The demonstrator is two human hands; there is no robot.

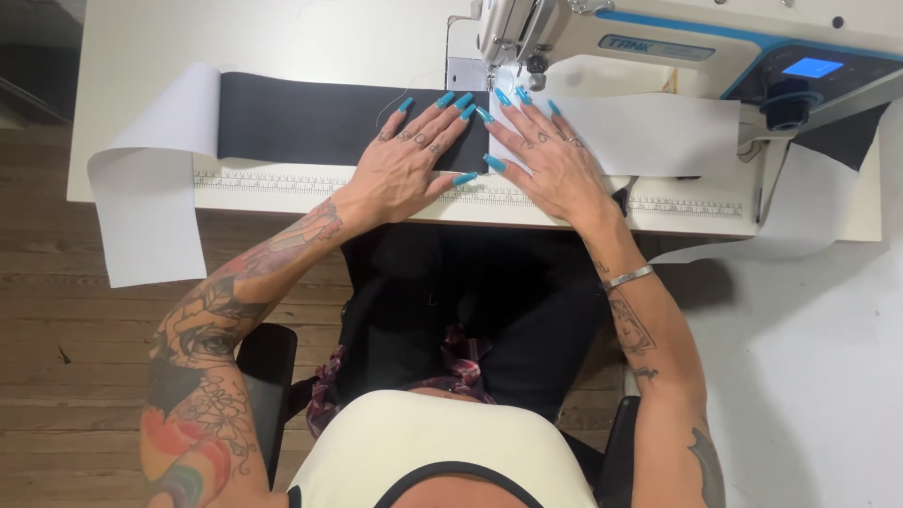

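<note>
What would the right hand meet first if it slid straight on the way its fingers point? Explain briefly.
Probably the sewing machine. The right hand lies flat on the white fabric, fingers pointing away from the person toward the machine's needle end just beyond the fingertips. Depth is unclear.

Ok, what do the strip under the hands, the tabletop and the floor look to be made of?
The strip, dark with white ends, looks like matte woven fabric or interfacing: it lies flat under the left hand and right hand and drapes limply off the table edge. The tabletop seems smooth white laminate, with a faint sheen. The floor looks like worn wooden planks, with visible seams and grain.
</note>
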